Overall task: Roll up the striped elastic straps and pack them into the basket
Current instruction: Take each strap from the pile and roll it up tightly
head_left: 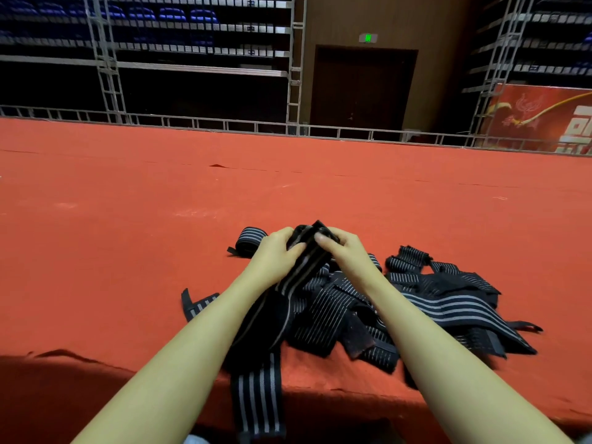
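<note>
STRAP: black elastic strap (290, 285) with grey lengthwise stripes; top end raised between both hands, tail hanging over the red platform (128, 219) edge | HANDS: left hand (275, 254) and right hand (344, 248) both curled round its top end | PILE: loose striped straps (432, 302) heaped just right | ROLL: one rolled strap (250, 240) left of hands

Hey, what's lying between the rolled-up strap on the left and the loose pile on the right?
In the head view, both hands sit there: left hand and right hand gripping a half-rolled strap, between the rolled strap and the pile.
</note>
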Action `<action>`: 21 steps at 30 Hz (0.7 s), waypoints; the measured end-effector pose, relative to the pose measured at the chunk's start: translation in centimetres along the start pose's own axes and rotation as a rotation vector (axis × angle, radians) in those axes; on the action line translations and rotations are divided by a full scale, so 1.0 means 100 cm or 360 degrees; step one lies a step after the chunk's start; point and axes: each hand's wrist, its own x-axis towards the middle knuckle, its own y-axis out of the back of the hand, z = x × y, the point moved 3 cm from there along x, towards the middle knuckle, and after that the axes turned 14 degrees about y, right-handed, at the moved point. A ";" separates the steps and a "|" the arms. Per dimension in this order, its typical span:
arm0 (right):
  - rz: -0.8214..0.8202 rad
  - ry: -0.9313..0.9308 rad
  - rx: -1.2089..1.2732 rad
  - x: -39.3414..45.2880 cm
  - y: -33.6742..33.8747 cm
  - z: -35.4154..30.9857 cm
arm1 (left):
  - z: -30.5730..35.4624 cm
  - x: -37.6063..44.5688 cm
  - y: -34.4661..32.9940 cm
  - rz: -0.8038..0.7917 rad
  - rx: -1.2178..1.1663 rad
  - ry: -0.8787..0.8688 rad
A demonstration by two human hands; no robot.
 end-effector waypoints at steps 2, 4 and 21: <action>0.0037 -0.0188 0.0046 -0.003 0.001 0.006 | -0.008 -0.001 -0.006 -0.0011 0.0041 0.0041; 0.0073 -0.0294 -0.0026 -0.004 0.000 0.014 | -0.015 -0.002 -0.014 -0.0017 0.0087 0.0073; 0.0502 -0.0036 -0.0542 0.005 0.004 0.031 | -0.045 0.006 -0.014 -0.0086 0.0250 0.0164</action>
